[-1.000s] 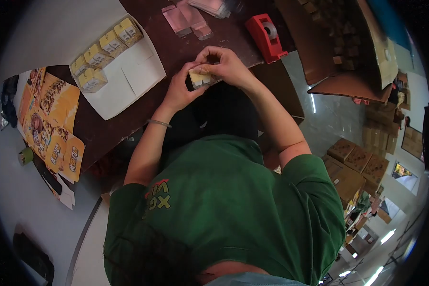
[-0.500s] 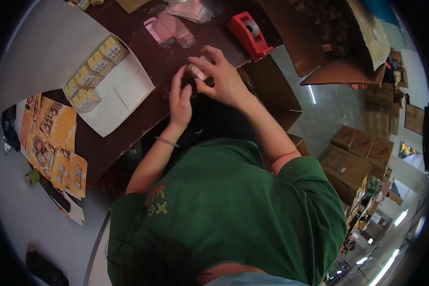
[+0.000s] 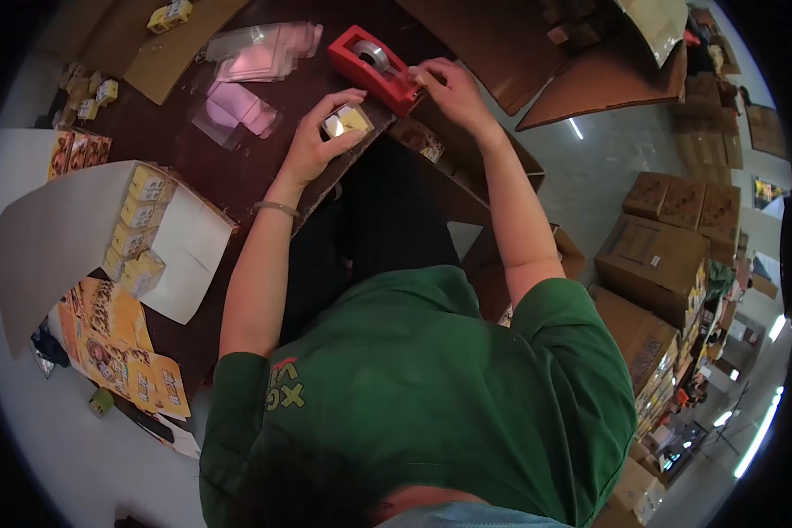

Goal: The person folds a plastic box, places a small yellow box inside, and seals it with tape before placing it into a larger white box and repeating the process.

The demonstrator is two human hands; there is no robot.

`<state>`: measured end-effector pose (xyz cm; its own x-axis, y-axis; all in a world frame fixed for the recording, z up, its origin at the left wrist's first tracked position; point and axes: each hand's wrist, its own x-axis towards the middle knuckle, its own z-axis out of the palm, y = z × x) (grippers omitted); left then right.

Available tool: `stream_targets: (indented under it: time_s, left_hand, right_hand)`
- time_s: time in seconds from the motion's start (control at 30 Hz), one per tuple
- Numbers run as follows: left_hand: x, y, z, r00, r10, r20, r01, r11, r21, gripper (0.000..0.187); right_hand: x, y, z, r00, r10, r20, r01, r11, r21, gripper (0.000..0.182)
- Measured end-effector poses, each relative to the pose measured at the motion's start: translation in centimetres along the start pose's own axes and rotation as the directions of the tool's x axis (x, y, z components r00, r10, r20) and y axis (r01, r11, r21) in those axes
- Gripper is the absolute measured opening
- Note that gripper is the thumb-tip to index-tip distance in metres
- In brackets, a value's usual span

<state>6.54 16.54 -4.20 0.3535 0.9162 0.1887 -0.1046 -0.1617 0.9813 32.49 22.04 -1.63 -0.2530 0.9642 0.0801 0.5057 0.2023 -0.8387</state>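
Note:
My left hand [image 3: 312,145] is closed around a small clear-and-yellow box [image 3: 348,121], held at the table edge with its shiny face up. Just right of it stands a red tape dispenser [image 3: 370,70] carrying a roll of clear tape [image 3: 374,55]. My right hand [image 3: 453,92] is at the dispenser's cutter end, thumb and forefinger pinched on the end of the tape, which is hard to see. Flat pink and clear box blanks [image 3: 246,110] lie beyond the left hand.
A white open carton [image 3: 189,255] on the left holds a row of small yellow boxes [image 3: 136,216]. Printed orange card sheets [image 3: 119,339] lie below it. Open brown cartons [image 3: 493,44] stand at the upper right and below the table edge. Stacked cartons [image 3: 651,260] are farther right.
My right hand has left the small box and moved right to the tape dispenser. The left hand keeps the box alone. The view has shifted, so the table items sit differently.

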Motion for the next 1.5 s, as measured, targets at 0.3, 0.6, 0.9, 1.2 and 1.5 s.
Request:
stream_targets:
  time_s: [0.3,0.6,0.9,1.2,1.5]
  left_hand:
    - [2.6,0.0,1.5,0.984,-0.145,0.101,0.149,0.988,-0.03,0.048]
    - [2.1,0.3,1.5,0.986,-0.152,0.066,0.15,0.988,0.03,0.049]
    - [0.1,0.0,2.4,0.976,-0.15,-0.157,0.13,0.982,-0.134,0.037]
    - [0.2,-0.2,2.1,0.989,-0.105,-0.107,0.092,0.989,-0.119,0.043]
    - [-1.5,0.4,4.4,0.895,-0.35,-0.277,-0.009,0.605,-0.796,0.031]
  right_hand:
    - [-1.8,-2.0,-0.4,0.995,-0.067,-0.075,0.063,0.997,-0.051,0.017]
    - [-5.6,2.7,2.4,0.934,0.343,0.095,-0.336,0.76,0.556,0.016]
    - [-7.0,-4.8,7.1,0.994,0.107,-0.037,-0.056,0.745,0.665,0.012]
    - [-6.4,-4.2,8.6,0.973,0.169,-0.157,-0.06,0.841,0.538,0.039]
    - [-8.8,-3.3,11.6,0.968,0.121,-0.219,-0.021,0.912,0.41,0.061]
